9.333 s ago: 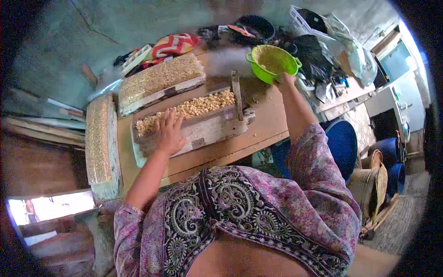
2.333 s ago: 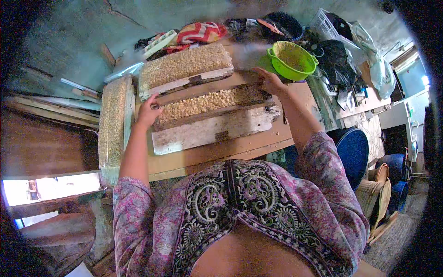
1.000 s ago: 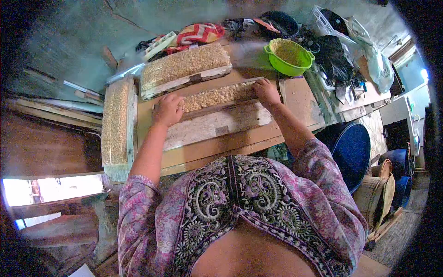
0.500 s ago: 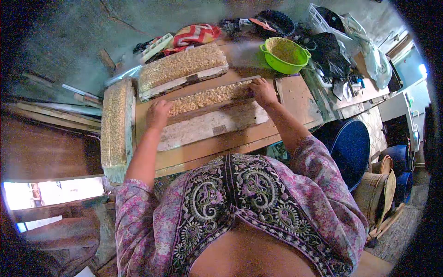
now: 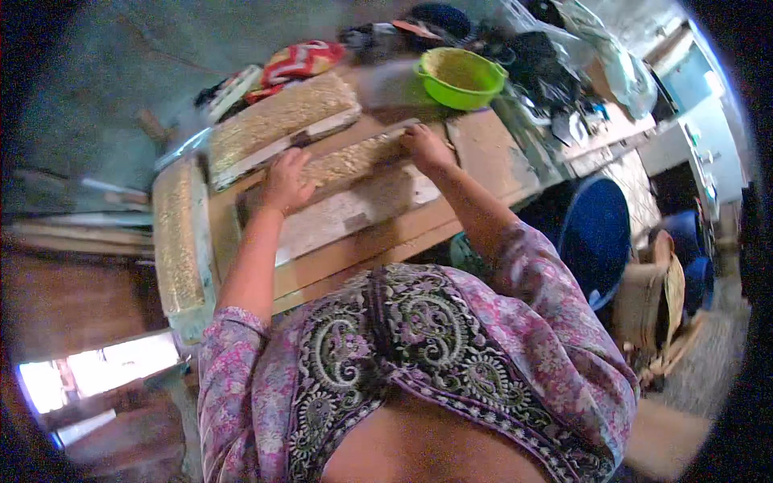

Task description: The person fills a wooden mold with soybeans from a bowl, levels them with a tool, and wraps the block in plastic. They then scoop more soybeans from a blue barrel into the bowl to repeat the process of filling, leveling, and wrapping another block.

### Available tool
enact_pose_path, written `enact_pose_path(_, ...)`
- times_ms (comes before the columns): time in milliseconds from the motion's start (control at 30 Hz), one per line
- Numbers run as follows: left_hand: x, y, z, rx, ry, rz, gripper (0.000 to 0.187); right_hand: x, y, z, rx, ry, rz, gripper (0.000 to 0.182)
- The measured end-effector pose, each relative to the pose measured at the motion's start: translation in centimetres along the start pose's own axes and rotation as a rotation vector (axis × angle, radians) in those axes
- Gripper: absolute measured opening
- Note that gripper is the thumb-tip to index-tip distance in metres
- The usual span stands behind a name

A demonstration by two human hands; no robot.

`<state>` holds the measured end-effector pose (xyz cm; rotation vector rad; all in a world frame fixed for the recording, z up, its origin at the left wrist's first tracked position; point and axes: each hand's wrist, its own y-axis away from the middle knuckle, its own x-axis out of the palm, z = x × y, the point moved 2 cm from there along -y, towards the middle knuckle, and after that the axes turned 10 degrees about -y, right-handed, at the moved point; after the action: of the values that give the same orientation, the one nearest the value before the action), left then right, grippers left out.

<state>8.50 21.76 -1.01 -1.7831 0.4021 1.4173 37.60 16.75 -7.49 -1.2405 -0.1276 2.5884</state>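
A long, narrow block of pale, lumpy grain lies in a wooden mould in front of me. My left hand bends over the block's left part, fingers curled onto it; the mould's left end shows bare. At the far right end, my right hand has its fingers wrapped over the block and the mould's edge. Their exact grip is partly hidden and blurred. A whitish board lies along the near side of the mould.
Two more grain slabs sit on the table, one behind and one at the left. A green basin with grain residue stands at the back right. A blue barrel is right of the table; black bags lie at the far right.
My left hand has slid to the right along the mould, baring its left end. The right hand stays at the right end. The whole view has shifted and tilted a little.
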Motion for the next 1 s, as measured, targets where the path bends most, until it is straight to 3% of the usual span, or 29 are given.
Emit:
enact_pose_path(67,2.0,-0.9,-1.5,0.054,-0.053,0.095,0.048,-2.3,1.2,2.9,0.194,-0.153,0.059,0.019)
enact_pose_path(133,3.3,-0.9,-2.3,0.029,-0.104,0.181,0.052,-0.6,0.7,0.9,0.025,-0.112,0.014,0.016)
enact_pose_path(200,4.4,-0.5,-2.2,0.032,-0.172,0.198,0.054,-1.3,1.0,1.3,0.069,-0.112,0.007,0.017)
enact_pose_path(267,4.4,-0.3,-2.3,0.05,-0.161,0.189,0.053,-1.8,2.2,1.2,-0.396,0.235,0.034,0.018)
enact_pose_path(300,4.3,-0.2,-2.3,0.038,-0.168,0.19,0.053,-2.6,2.8,0.9,-0.326,0.276,0.009,0.019)
enact_pose_path(367,4.5,-0.2,-2.3,0.057,-0.179,0.18,0.052,-5.8,5.1,-0.3,-0.233,0.065,-0.428,0.018)
enact_pose_path(400,4.5,-0.2,-2.3,0.056,-0.2,0.168,0.051,-6.5,5.1,-3.8,0.196,-0.052,-0.373,0.015)
enact_pose_path(433,4.4,-0.3,-2.3,0.057,-0.199,0.165,0.051,-8.3,6.4,-6.5,0.379,-0.157,-0.47,0.013)
enact_pose_path(500,4.3,-0.4,-2.4,0.072,-0.225,0.161,0.05,-10.4,9.2,-14.2,0.28,0.145,-0.819,0.01)
enact_pose_path(567,4.6,-0.2,-2.4,0.054,-0.23,0.168,0.049,-11.6,12.1,-17.6,0.491,0.126,-0.962,0.011)
enact_pose_path(600,4.6,-0.3,-2.4,0.039,-0.236,0.176,0.049,-12.4,12.8,-18.4,0.493,0.203,-0.882,0.014)
enact_pose_path(867,4.4,-0.1,-2.4,0.029,-0.234,0.172,0.048,-11.6,12.5,-19.7,0.683,0.173,-0.819,0.019)
enact_pose_path(1000,4.0,-0.3,-2.7,0.035,-0.205,0.171,0.048,-11.6,12.4,-20.1,0.607,0.176,-0.825,0.012)
